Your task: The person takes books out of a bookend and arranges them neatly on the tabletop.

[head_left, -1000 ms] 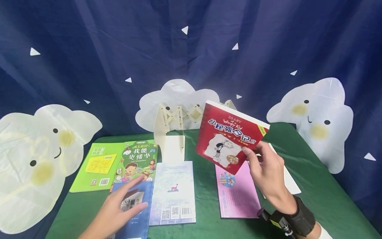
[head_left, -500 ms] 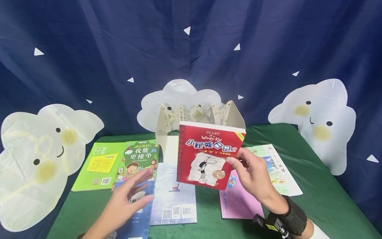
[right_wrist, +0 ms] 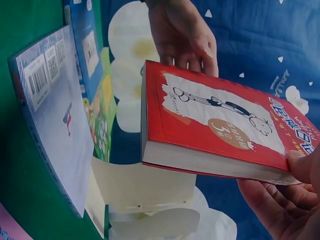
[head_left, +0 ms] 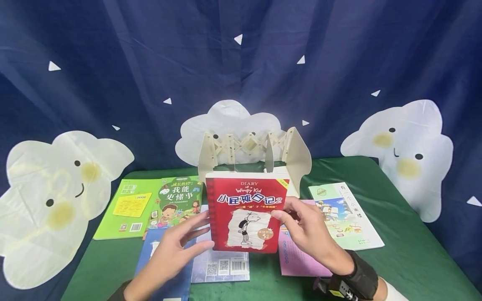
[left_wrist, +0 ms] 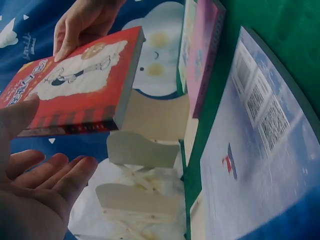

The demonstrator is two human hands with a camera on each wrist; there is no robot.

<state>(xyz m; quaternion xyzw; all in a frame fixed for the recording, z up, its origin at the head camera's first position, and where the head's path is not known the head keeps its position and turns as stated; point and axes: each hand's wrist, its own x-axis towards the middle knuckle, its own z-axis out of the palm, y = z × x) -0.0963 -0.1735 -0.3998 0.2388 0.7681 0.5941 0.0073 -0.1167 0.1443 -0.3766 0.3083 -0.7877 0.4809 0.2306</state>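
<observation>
My right hand [head_left: 312,232] pinches a red paperback book [head_left: 246,213] by its right edge, thumb on the front cover and fingers behind. The book is held upright above the table, its cover with a cartoon figure facing me. My left hand [head_left: 175,246] is beside the spine, fingers extended; in the left wrist view its thumb [left_wrist: 22,115] overlaps the cover while the fingers [left_wrist: 75,177] are spread apart from the book. The right wrist view shows the page edges [right_wrist: 215,165] of the book and the right thumb on the cover.
Behind the red book stands a cream folding bookend rack [head_left: 299,161]. Lying on the green table [head_left: 263,288] are a pale blue book [head_left: 222,267], a dark blue book [head_left: 180,280], two green books [head_left: 177,200] at left, a pink book [head_left: 301,259] and a white-green book [head_left: 339,213] at right.
The red book has moved left and down in my right hand, turning from tilted to level. My left hand has moved right to the spine. More of the rack and the white-green book now shows.
</observation>
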